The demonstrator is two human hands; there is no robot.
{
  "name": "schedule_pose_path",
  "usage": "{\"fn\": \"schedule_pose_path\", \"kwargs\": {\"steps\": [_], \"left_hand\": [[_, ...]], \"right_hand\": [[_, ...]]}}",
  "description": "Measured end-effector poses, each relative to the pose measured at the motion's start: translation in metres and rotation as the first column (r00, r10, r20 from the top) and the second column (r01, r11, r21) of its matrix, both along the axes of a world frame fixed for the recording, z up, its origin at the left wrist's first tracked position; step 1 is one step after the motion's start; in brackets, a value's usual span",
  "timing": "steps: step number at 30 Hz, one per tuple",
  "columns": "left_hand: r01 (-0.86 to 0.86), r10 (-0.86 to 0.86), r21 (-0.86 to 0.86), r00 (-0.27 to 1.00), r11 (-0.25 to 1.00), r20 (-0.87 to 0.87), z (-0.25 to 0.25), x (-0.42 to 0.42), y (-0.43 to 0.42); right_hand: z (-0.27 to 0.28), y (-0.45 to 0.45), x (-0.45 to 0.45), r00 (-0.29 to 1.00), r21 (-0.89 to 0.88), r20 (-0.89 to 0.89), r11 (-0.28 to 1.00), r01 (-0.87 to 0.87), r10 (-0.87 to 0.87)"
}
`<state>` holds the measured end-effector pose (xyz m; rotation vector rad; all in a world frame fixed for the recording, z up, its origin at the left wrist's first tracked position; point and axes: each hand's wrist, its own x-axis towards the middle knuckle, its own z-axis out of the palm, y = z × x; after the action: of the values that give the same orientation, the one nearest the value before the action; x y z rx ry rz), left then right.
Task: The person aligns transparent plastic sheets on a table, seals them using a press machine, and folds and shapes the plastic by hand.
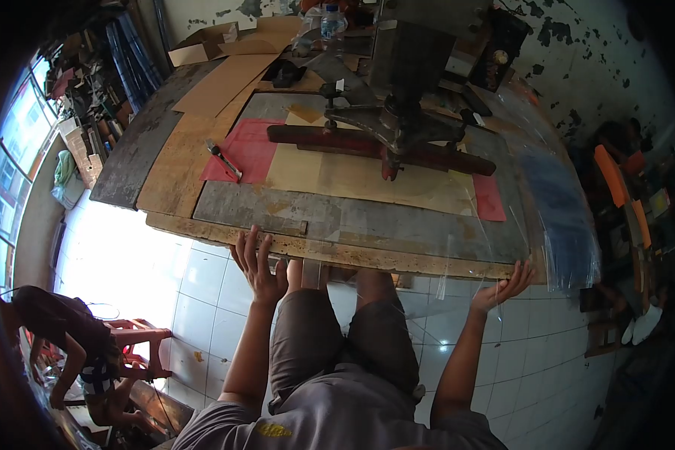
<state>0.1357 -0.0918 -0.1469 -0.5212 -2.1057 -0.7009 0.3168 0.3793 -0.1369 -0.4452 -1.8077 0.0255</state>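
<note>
My left hand (261, 271) lies against the front edge of the wooden board (337, 253), fingers spread. At the same edge, near its right corner, my right hand (505, 287) rests with fingers stretched out. Clear plastic strips (442, 274) hang over the edge between the hands. Behind it, a metal plate (255, 206) carries yellow sheet (352, 187) and pink sheet (256, 142). A red-handled cutter (223, 161) lies on the pink sheet at left. Above the sheets sits a dark press head with a long red-brown bar (382, 150).
Stacked clear plastic sheets (555, 217) overhang the table's right side. Cardboard (232, 82) and a water bottle (330, 22) are at the back. Lower left, another person (67, 337) bends beside a red stool (139, 337). My legs are under the front edge.
</note>
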Motion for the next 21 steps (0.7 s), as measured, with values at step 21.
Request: {"fn": "schedule_pose_path", "kwargs": {"steps": [21], "left_hand": [[-0.007,0.019,0.073,0.986,0.997,-0.166,-0.039,-0.024,0.008]], "right_hand": [[-0.015,-0.004,-0.002,1.000,-0.134,-0.028,0.991,-0.016,0.013]]}}
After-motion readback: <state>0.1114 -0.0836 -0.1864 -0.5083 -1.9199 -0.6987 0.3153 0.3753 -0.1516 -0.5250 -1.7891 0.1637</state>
